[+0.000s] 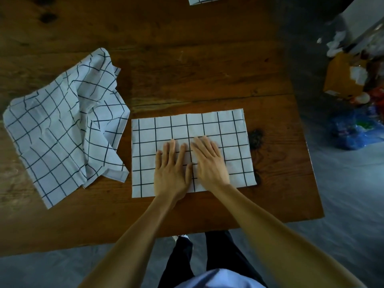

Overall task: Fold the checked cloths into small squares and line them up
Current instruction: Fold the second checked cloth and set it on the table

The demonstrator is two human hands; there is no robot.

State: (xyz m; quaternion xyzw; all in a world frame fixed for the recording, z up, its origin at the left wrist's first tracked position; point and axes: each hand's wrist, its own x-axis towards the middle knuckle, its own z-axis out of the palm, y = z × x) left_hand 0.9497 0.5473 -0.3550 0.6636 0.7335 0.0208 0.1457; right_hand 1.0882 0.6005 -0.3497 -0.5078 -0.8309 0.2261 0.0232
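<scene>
**Smoothing a half-folded cloth before the next fold**

At nine o'clock I see a heap of unfolded checked cloth, crumpled on the tabletop. At centre lies the cloth I judge to be in hand, a flat rectangle. My left hand and right hand press flat on it side by side, fingers straight and slightly spread, gripping nothing. At twelve o'clock, a folded square sits at the frame's edge. Next I'd pinch one short edge and bring it across, matching corners.
</scene>
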